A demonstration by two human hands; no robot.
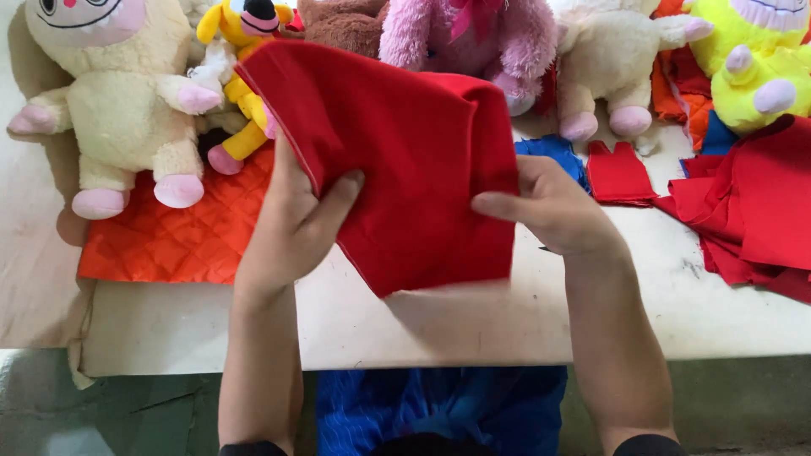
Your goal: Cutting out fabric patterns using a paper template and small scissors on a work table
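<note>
Across the lower half of the frame, a pale worktable [473, 325], its upper edge crowded with a row of plush toys: cream one [118, 101] upper left, pink one [460, 34] top centre, yellow-green one [752, 67] upper right, partly hidden behind the lifted red fabric piece [405, 160]. At centre, held up above the table, that red fabric piece, covering part of the orange quilted sheet [177, 236] at left, with a heap of red cut pieces [752, 211] lying at right. Pinching its left edge, thumb in front, left hand [291, 224]; gripping its right edge, right hand [553, 207], beside a small blue scrap [553, 152].
</note>
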